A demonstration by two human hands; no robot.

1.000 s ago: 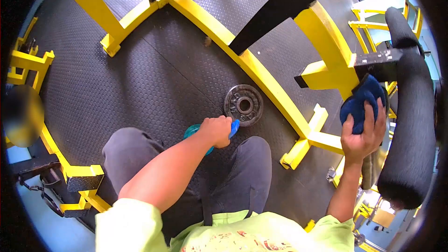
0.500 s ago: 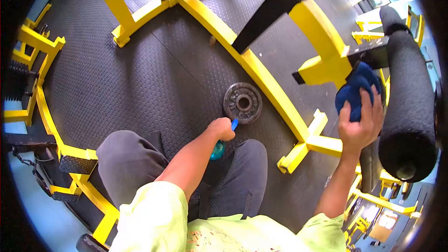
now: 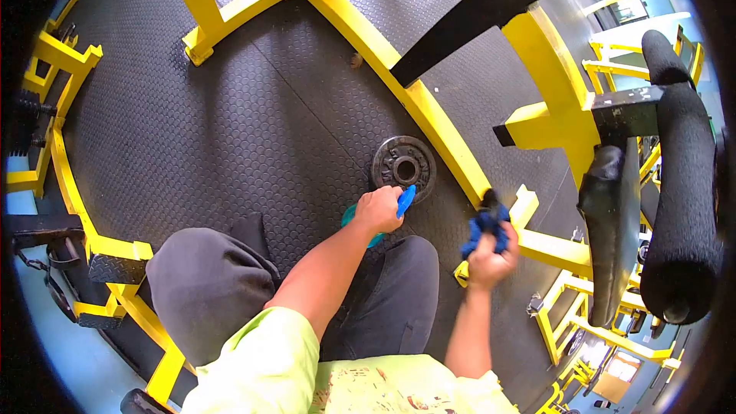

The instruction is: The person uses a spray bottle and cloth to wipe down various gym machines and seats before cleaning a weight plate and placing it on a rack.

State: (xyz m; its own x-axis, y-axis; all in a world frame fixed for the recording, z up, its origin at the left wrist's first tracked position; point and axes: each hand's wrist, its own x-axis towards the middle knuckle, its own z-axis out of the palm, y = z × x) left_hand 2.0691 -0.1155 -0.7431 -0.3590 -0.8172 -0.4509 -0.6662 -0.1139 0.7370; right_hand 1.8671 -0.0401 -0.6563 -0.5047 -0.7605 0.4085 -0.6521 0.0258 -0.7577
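Observation:
My left hand is closed around a spray bottle with a teal body. Its blue trigger head sticks out past my fingers, over the near edge of a dark weight plate lying on the floor. In my right hand I grip a bunched dark blue cloth, slightly blurred. The cloth overlaps the end part of a yellow frame beam in this view. To the right of that hand hangs a black padded part.
A thick black foam roller stands at the right on a yellow machine upright. A black bar slants above the beam. Dark textured rubber matting covers the floor. More yellow frames line the left.
My right hand has moved left, away from the foam roller, carrying the cloth toward the yellow beam. My left hand has shifted slightly right with the spray bottle, which is now tilted differently.

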